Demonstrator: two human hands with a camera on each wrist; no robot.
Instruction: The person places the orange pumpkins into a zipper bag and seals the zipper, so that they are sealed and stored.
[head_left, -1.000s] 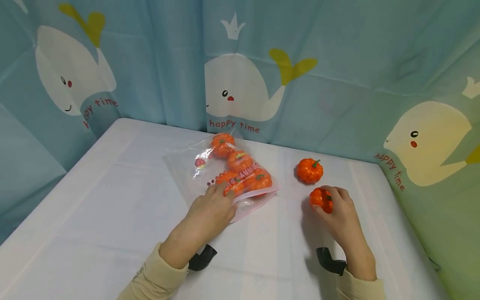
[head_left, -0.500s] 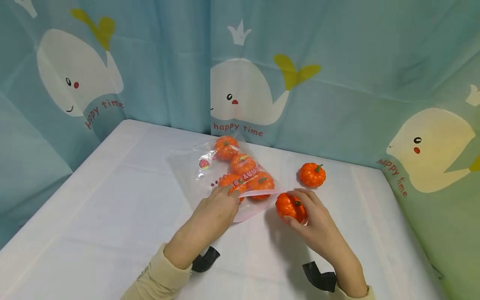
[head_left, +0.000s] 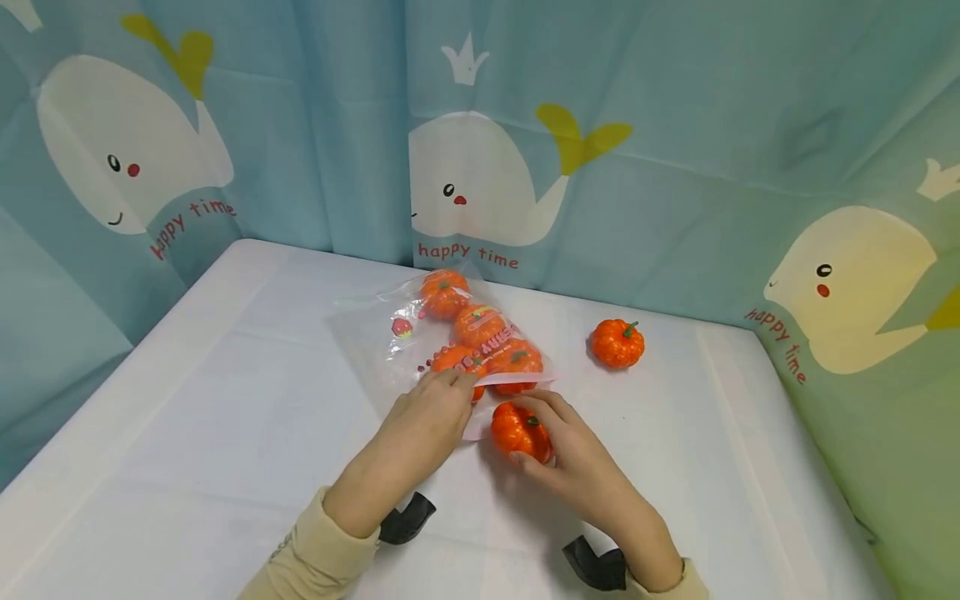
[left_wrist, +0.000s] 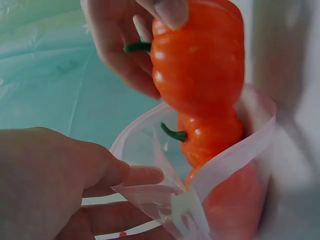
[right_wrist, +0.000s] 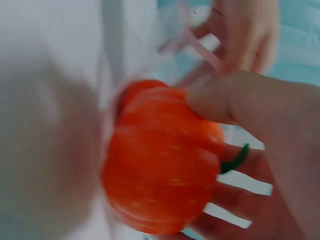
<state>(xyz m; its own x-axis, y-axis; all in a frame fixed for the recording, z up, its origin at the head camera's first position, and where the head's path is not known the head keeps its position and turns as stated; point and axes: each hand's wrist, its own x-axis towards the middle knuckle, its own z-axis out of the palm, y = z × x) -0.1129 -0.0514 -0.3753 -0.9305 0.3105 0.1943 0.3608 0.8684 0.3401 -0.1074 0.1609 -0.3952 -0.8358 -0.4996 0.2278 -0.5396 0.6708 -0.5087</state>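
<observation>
My right hand (head_left: 577, 462) grips a small orange toy pumpkin (head_left: 517, 433) with a green stem, thumb on one side and fingers on the other. The pumpkin is at the mouth of a clear zip bag (head_left: 367, 333) with a pink edge. Several similar pumpkins lie inside the bag. My left hand (head_left: 420, 421) pinches the bag's rim; in the left wrist view the mouth gapes, and a bagged pumpkin (left_wrist: 210, 137) shows just beyond the held one. The right wrist view is blurred, with the held pumpkin (right_wrist: 162, 165) filling its middle.
Another orange pumpkin (head_left: 617, 343) sits alone on the white table (head_left: 225, 400), toward the back right. Blue-green curtains (head_left: 675, 167) printed with whales hang along the far edges of the table. Black curved pieces (head_left: 596, 565) are fixed at both wrists.
My right hand has carried the pumpkin leftward from beside the loose pumpkin to the bag's mouth. The left hand keeps hold of the rim in nearly the same place.
</observation>
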